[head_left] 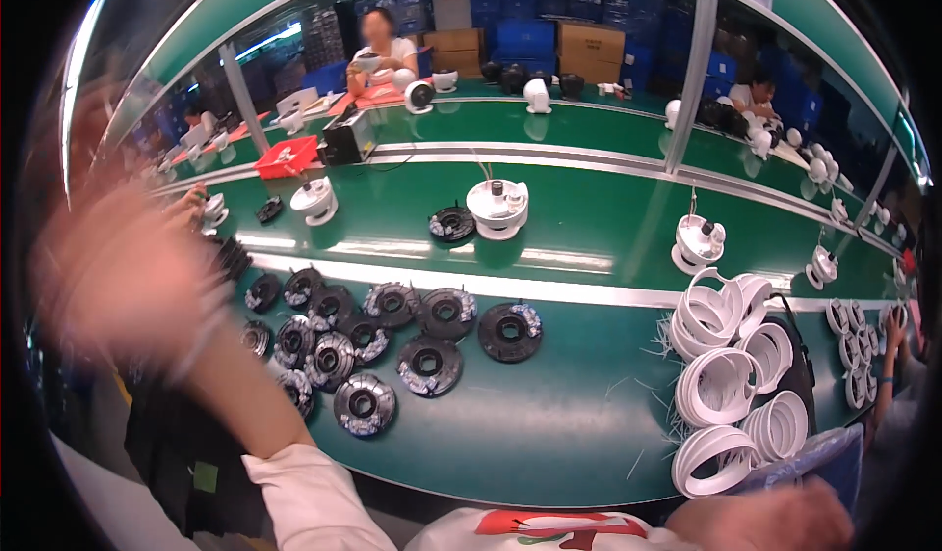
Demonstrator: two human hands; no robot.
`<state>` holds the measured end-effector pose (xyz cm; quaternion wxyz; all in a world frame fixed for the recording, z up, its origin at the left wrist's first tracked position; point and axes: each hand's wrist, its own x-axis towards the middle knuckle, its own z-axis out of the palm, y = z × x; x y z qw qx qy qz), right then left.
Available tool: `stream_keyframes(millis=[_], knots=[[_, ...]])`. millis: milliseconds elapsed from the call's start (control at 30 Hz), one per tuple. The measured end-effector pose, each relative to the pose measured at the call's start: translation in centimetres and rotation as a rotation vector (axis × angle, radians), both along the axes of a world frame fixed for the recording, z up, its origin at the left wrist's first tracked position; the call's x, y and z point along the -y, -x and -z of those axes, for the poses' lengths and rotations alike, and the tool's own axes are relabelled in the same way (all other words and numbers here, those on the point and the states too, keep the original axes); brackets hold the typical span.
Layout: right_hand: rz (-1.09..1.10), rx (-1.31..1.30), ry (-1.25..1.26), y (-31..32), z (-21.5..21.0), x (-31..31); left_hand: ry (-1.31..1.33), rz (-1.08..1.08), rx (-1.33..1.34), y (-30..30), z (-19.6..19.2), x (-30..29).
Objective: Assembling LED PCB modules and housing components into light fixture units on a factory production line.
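Observation:
My left hand is raised at the left, smeared by motion, so its fingers cannot be made out. To its right, black round discs with a central hole lie in a loose group on the green bench. Low at the right edge, my right hand is blurred too, and its fingers do not show clearly. It is nearest to the stacks of white plastic rings and a bluish plastic bag. Whether either hand holds anything is hidden by the blur.
On the green conveyor stand white round housings with upright wires, one beside a black disc. Thin white strips lie near the rings. A red tray and black box stand beyond. Co-workers sit across and at the far right.

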<state>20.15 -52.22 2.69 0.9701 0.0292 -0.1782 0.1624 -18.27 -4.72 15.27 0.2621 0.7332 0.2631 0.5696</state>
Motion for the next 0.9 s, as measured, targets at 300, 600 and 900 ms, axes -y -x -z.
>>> stream_keyframes(millis=[300, 600, 900], knots=[[0.274, 1.668, 1.455, 6.6, 5.9, -8.2, 1.093, 0.09, -0.074, -31.4, 19.6, -11.1], [0.347, 1.708, 1.506, 8.1, 6.6, -9.2, 1.216, 0.377, 0.439, -37.5, 24.1, -13.3], [0.501, 1.695, 1.517, 8.2, 6.8, -10.1, 0.765, 0.586, 0.603, -7.0, 0.5, -5.0]])
